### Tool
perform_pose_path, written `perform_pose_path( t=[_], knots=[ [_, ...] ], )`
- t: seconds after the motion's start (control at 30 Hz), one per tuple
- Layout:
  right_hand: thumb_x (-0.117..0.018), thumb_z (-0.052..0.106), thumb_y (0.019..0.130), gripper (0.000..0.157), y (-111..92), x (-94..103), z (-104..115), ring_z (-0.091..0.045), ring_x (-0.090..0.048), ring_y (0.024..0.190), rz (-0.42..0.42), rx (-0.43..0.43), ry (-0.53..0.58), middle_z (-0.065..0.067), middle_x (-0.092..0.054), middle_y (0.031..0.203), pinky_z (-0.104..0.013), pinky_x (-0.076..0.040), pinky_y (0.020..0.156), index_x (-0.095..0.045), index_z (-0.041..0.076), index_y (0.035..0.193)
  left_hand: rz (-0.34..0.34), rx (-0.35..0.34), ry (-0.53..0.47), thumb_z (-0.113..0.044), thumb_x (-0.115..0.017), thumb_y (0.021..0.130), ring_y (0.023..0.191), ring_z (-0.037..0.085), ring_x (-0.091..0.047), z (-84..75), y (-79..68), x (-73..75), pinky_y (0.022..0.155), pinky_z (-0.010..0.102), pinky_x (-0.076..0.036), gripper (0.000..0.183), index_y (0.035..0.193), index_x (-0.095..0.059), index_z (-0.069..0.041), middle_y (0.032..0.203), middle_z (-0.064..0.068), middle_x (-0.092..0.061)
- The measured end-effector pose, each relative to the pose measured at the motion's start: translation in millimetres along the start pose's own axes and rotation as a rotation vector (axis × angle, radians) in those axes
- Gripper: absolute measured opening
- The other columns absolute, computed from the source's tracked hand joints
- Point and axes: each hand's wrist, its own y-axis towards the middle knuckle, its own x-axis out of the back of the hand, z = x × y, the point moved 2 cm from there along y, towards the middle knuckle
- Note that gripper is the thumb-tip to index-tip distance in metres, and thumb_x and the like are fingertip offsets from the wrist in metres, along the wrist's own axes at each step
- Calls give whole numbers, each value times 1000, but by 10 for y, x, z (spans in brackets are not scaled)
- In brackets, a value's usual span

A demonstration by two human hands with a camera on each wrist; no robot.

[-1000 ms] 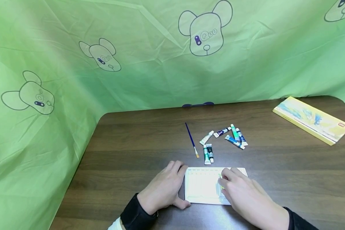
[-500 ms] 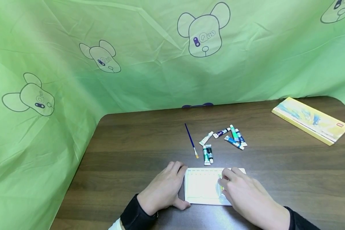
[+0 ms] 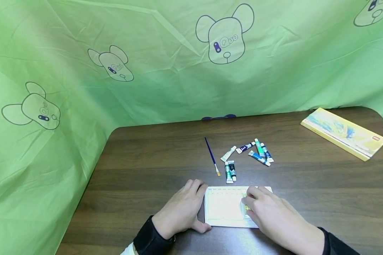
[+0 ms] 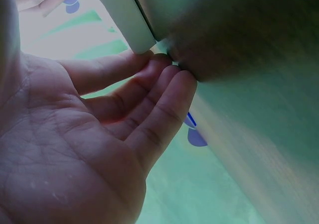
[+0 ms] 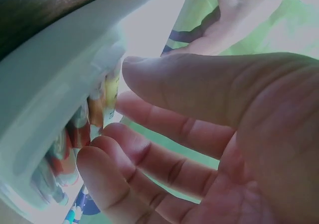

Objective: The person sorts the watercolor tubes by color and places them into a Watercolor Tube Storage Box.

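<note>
1. The person's left hand [image 3: 180, 210] braces the left end of a shallow white rectangular plastic tray [image 3: 223, 207], fingertips at its far corner and thumb by the near one; the fingers are long and only slightly bent, not wrapped round anything
2. The person's right hand [image 3: 276, 216] reaches over the tray's right end, thumb spread away from loosely bent fingers; whether it pinches a tube I cannot tell
3. In the right wrist view, a small yellow paint tube [image 5: 112, 90] lies in the tray near the thumb tip, with an orange tube [image 5: 96, 108] and a red tube [image 5: 62, 159] in the same row
4. The tray lies on a brown wood-grain table [image 3: 146, 159], near the person
5. Just beyond the tray, a green tube [image 3: 228, 173] and a dark tube [image 3: 232, 170] lie side by side; more tubes lie farther back
6. A blue-handled paintbrush [image 3: 212, 156] lies to the left of the tubes
7. A flat pale-yellow box [image 3: 344, 134] lies well apart, far right, before a green cloth [image 3: 166, 78] printed with outlined animal heads
</note>
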Motion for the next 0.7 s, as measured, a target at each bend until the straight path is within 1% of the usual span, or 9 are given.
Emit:
perform_pose_path(
  t=[0.1, 0.2, 0.3, 0.43, 0.53, 0.7],
  knots=[
    [-85, 25, 87, 19, -3, 11, -6, -14, -63, 92, -7, 3, 3, 2, -68, 103, -37, -60, 74, -79, 18, 104, 2, 2, -2, -62, -91, 67, 117, 17, -54, 0, -6, -3, 106, 28, -51, 100, 140, -58, -3, 132, 6, -60],
    [-86, 25, 86, 20, -2, 24, -15, -13, -63, 89, -5, 5, 12, 3, -67, 102, -36, -60, 71, -78, 20, 103, 7, 7, -8, -61, -91, 67, 117, 17, -53, 1, -8, -6, 106, 28, -51, 100, 141, -58, -3, 132, 6, -60],
    [-87, 24, 85, 21, 3, 43, -35, -13, -63, 88, -3, -1, 26, 4, -67, 100, -37, -60, 71, -78, 21, 103, 21, 13, -16, -61, -91, 68, 118, 17, -53, 3, -5, -7, 106, 29, -51, 101, 142, -57, -3, 134, 6, -60],
    [-86, 20, 85, 19, 9, 87, -89, -12, -63, 86, -56, 4, 38, 7, -65, 94, -37, -59, 71, -79, 20, 103, 34, 16, -19, -62, -90, 69, 119, 18, -53, 4, 4, -7, 106, 29, -51, 101, 143, -57, -2, 135, 7, -59],
    [-86, 16, 85, 18, 27, 138, -169, -11, -66, 84, -135, 8, 56, 7, -66, 92, -37, -60, 71, -79, 18, 101, 38, 18, -18, -62, -90, 69, 119, 18, -53, 3, 9, -4, 106, 29, -51, 101, 143, -57, -2, 135, 7, -59],
    [-83, 12, 87, 14, 107, 234, -360, -18, -72, 87, -144, -39, 128, 1, -72, 97, -42, -62, 73, -80, 14, 101, 45, 20, -11, -63, -90, 69, 119, 18, -53, 1, 9, -6, 107, 29, -50, 102, 144, -56, -2, 136, 7, -59]
  ],
)
